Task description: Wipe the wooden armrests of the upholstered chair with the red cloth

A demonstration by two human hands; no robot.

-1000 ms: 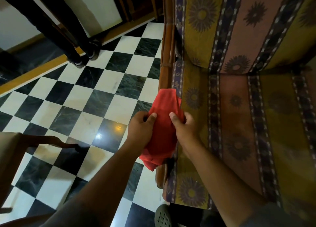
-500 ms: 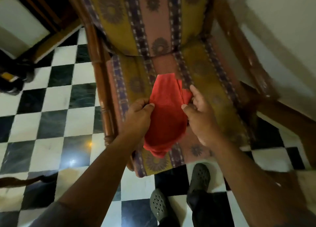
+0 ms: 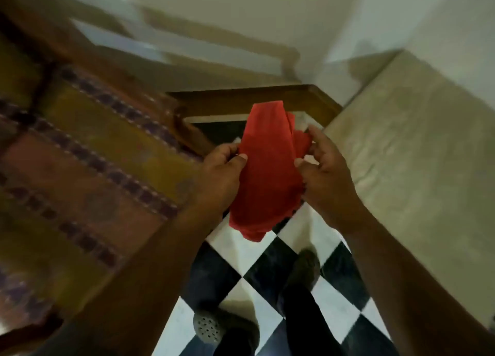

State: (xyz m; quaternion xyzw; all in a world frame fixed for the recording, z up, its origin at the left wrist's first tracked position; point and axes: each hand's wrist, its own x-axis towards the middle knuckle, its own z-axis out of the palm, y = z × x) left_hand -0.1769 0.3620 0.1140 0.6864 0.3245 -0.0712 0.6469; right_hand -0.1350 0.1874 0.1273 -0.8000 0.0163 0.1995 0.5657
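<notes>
The red cloth (image 3: pixel 267 168) hangs folded in the air between both hands. My left hand (image 3: pixel 219 178) pinches its left edge and my right hand (image 3: pixel 328 178) grips its crumpled right side. The upholstered chair (image 3: pixel 80 168), with yellow, pink and dark patterned stripes, fills the left of the view. Its wooden armrest (image 3: pixel 184 127) runs diagonally just left of my left hand, with the cloth held to its right and not touching it. The whole view is motion-blurred.
A wooden piece of furniture (image 3: pixel 241 98) stands behind the cloth near the white wall. A beige cushioned seat (image 3: pixel 415 154) lies to the right. The black-and-white checkered floor (image 3: pixel 254 275) is below, with my feet in grey clogs (image 3: pixel 211 329).
The view has swung from the chair's left armrest across the seat to its right side. Both hands have kept hold of the red cloth throughout.
</notes>
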